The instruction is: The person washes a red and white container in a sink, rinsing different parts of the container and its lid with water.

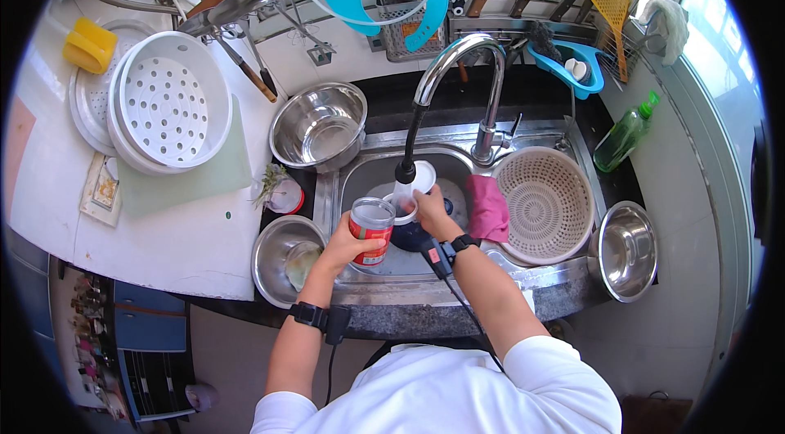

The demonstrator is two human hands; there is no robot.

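Note:
Above the sink basin [347, 180], my left hand [347, 244] is wrapped round a clear jar [372, 221] with a red label, its open mouth facing up. My right hand [435, 211] is closed on a white round lid [424, 177], just under the spout of the chrome faucet [491, 98]. A white ring-shaped piece [402, 215] shows below the fingers; whether the same hand grips it too I cannot tell. Water seems to run from the dark spout end. Something dark blue [409, 236] lies lower in the basin, partly hidden by the hands.
Right of the basin sit a pink cloth [488, 209], a beige colander [544, 205] and a steel bowl [628, 250]. Two steel bowls [319, 125] [278, 250] stand at left, near a small jar [284, 195] with plants. A green bottle [625, 138] and white steamer basket [172, 103] flank the sink.

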